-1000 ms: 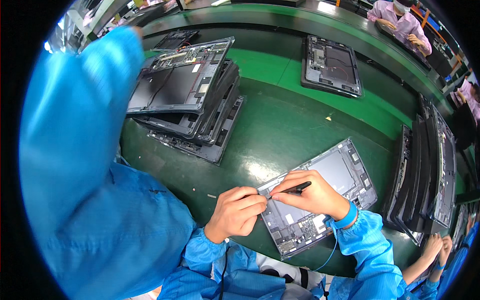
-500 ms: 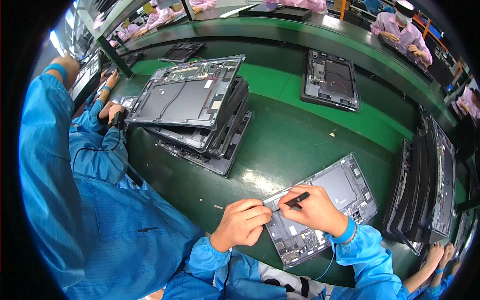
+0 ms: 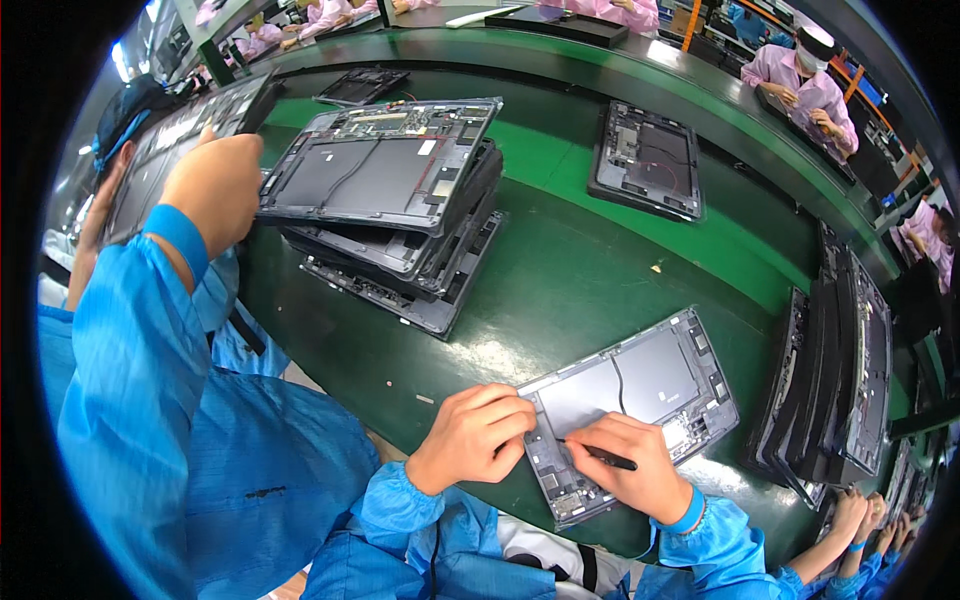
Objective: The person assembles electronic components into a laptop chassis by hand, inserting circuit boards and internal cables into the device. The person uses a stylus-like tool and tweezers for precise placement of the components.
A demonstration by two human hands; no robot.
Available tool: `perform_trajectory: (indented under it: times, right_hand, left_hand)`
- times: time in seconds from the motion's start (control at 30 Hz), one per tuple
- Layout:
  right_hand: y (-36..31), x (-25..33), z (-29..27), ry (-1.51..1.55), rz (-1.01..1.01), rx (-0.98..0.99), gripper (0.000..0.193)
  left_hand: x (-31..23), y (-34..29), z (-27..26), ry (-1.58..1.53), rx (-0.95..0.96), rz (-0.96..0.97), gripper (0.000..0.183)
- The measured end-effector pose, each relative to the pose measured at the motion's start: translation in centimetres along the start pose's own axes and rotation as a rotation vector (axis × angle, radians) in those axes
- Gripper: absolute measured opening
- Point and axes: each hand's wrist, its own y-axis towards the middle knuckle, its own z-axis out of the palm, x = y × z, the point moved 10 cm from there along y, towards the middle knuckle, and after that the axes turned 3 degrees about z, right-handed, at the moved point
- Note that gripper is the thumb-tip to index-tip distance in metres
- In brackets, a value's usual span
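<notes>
Two hands work on an open tablet shell at the near edge of the green counter.

The right hand (image 3: pixel 628 470) pinches a thin black tool (image 3: pixel 612 460), fingers pressed together around it, tip on the lower left part of the grey tablet shell (image 3: pixel 640 390). The left hand (image 3: pixel 478 436) is curled, fingertips pressing the shell's left edge. The shell lies flat on the counter (image 3: pixel 560 270). Farther back sits a stack of shells (image 3: pixel 390 200); a neighbour's blue sleeve (image 3: pixel 130 380) fills the left.
</notes>
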Motion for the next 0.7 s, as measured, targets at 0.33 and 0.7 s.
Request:
perform_trajectory:
  times: [0.33, 0.7]
  right_hand:
    - [-1.7, 0.0, -0.4, 0.058, -0.009, -0.037, 0.015]
    - [-1.1, -0.3, -0.6, 0.2, 0.031, -0.093, 0.012]
  left_hand:
    - [-2.9, -2.4, 1.9, 0.229, 0.155, -0.087, 0.045]
    - [-6.6, 9.8, -3.5, 0.268, 0.137, -0.023, 0.036]
